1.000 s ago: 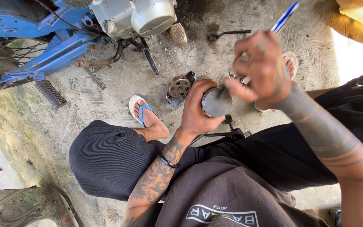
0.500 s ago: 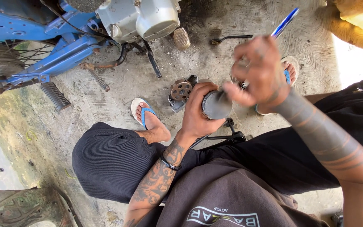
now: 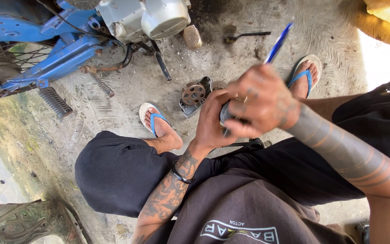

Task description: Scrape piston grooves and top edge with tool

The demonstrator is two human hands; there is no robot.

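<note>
**Hands on a round metal part, above the floor**

Head view: left hand (image 3: pixel 213 124) wrapped around round metal part (image 3: pixel 225 113), held above the knees. Right hand (image 3: pixel 260 101) pinched a blue pen (image 3: pixel 278 43), tip against the part. Clutch piece (image 3: pixel 194 95) lay on concrete floor (image 3: pixel 113 108), near blue motorcycle (image 3: pixel 50 49).

Motorbike repair yard; blue motorcycle (image 3: pixel 46 54), engine part (image 3: pixel 195 96).

Two hands, left hand (image 3: pixel 211 124) and right hand (image 3: pixel 260 101), share one round metal part (image 3: pixel 225 113). One blue pen (image 3: pixel 278 43). Two flip-flops (image 3: pixel 152 119). One motorcycle (image 3: pixel 46 54), upper left. One wire brush (image 3: pixel 247 35), top centre. One clutch assembly (image 3: pixel 194 95), centre.
</note>
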